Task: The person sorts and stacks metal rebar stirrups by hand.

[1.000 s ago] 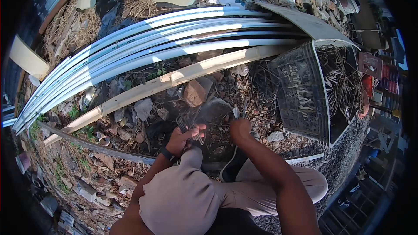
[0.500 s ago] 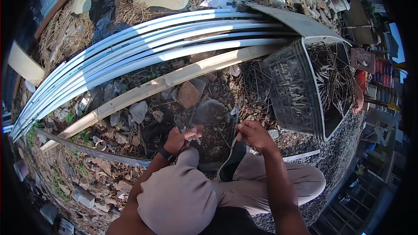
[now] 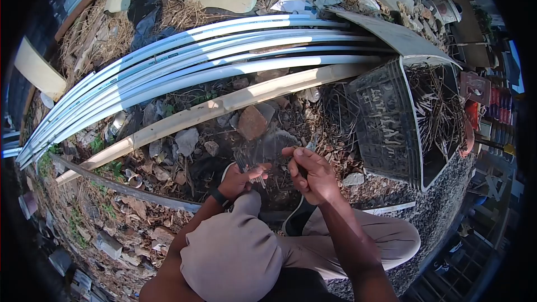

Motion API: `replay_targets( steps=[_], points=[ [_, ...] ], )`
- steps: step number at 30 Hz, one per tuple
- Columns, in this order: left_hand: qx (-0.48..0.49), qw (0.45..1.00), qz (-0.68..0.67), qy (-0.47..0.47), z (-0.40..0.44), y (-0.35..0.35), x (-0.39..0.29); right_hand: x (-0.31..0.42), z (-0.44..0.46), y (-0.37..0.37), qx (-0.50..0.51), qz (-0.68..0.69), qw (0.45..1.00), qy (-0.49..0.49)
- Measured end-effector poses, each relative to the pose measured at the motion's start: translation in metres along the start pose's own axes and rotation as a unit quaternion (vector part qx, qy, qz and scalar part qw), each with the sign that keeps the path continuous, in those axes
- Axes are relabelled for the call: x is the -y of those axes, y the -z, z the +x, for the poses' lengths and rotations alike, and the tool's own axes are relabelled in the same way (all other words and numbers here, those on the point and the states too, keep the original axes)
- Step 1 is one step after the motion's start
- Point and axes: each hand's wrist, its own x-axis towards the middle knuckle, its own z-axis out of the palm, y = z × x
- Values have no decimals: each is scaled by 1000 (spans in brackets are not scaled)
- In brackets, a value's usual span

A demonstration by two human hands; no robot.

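1. The left hand [image 3: 238, 182] is curling around a bundle of thin metal pieces [image 3: 249, 169], the thumb and fingers closing on it while the ends are sticking out past them (a black wristband [image 3: 222, 197] is circling the wrist).
2. The bundle is hovering over the near part of the rubble ground [image 3: 279, 182], between the brick chunk [image 3: 252, 123] and the person's left knee.
3. The right hand [image 3: 313, 174] is hanging just beside the bundle, on its right, with the fingers bending inward and the forefinger reaching left near the thumb (whether they are pinching anything thin, I cannot tell).
4. Beyond the hands, a pale plank [image 3: 224, 103] is running slantwise across the ground, its right end reaching toward the far left corner of a dark container [image 3: 386, 123].
5. That container is standing open to the right of the hands and holding a tangle of thin rods [image 3: 433, 109], while a flat panel [image 3: 391, 33] is lying along its far edge.
6. Long white pipes [image 3: 184, 56] are stretching side by side beyond the plank (sunlight is striping them).
7. A narrow strip [image 3: 134, 196] is edging the ground at its near left, and a dark shoe [image 3: 296, 221] is showing below the right hand.
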Motion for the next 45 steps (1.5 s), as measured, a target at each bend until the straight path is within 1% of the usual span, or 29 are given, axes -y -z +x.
replay_targets(
  steps=[1, 3, 6, 9, 12, 15, 18, 19, 21, 22, 24, 25, 27, 28, 30, 31, 33, 34, 35, 38, 41, 44, 45],
  points=[
    [-14, 1000, 0, -14, 1, -4, 1, -5, 3, -8, 2, 5, 1000, -6],
    [-24, 999, 19, -12, 0, -8, -4, -13, 9, -17, 14, 12, 1000, -7],
    [-40, 999, 20, -16, 0, -8, -3, -11, 15, -28, 0, -43, 999, -3],
    [-62, 997, 39, -4, 1, -10, -2, -23, 34, -18, -23, -152, 985, 75],
    [-76, 995, 62, 2, 3, -13, -2, -40, 60, 4, -87, -341, 934, 66],
    [-75, 995, 60, 3, 4, -9, 1, -38, 57, 8, -117, -531, 829, 128],
    [-84, 995, 46, 7, 2, -10, 2, -29, 48, -3, -130, -453, 872, 134],
    [-88, 995, 43, 7, 3, -12, 0, -27, 46, -3, -137, -403, 892, 153],
    [-52, 998, 36, -2, 3, -6, -2, -30, 41, -4, -148, -299, 924, 187],
    [-36, 999, 32, -7, 2, -4, -3, -33, 40, -2, -149, -285, 923, 211],
    [-42, 998, -30, -44, 3, -6, 0, -44, 40, 5, -149, -257, 920, 257],
    [-43, 995, -62, -62, 4, -7, 1, -53, 43, 10, -139, -264, 916, 269],
    [-66, 993, -89, -32, 4, -8, 2, -76, 54, 21, -118, -276, 907, 295],
    [-79, 992, -102, -18, 4, -6, 2, -89, 57, 28, -115, -303, 903, 282],
    [-79, 995, -66, -17, 4, -2, 3, -106, 58, 27, -106, -356, 894, 251],
    [-79, 996, -49, -16, 3, -1, 4, -110, 51, 16, -66, -265, 939, 208],
    [-84, 995, -58, -21, 0, -1, 7, -123, 49, 9, -62, -257, 944, 199],
    [-84, 994, -61, -24, 0, -2, 6, -126, 48, 8, -61, -253, 945, 196],
    [-83, 995, -54, -17, 0, -2, 5, -125, 46, 9, -54, -272, 945, 172],
    [-83, 996, -44, 4, -4, -2, -1, -105, 38, 2, -33, -348, 916, 199],
    [-72, 996, -52, 17, -3, 2, 2, -106, 47, 15, -4, -364, 921, 140],
    [-55, 997, -54, 12, -1, 5, 6, -102, 57, 29, -76, -394, 899, 178],
    [-56, 997, -56, 11, -1, 4, 5, -95, 57, 31, -113, -403, 892, 172]
  ],
)
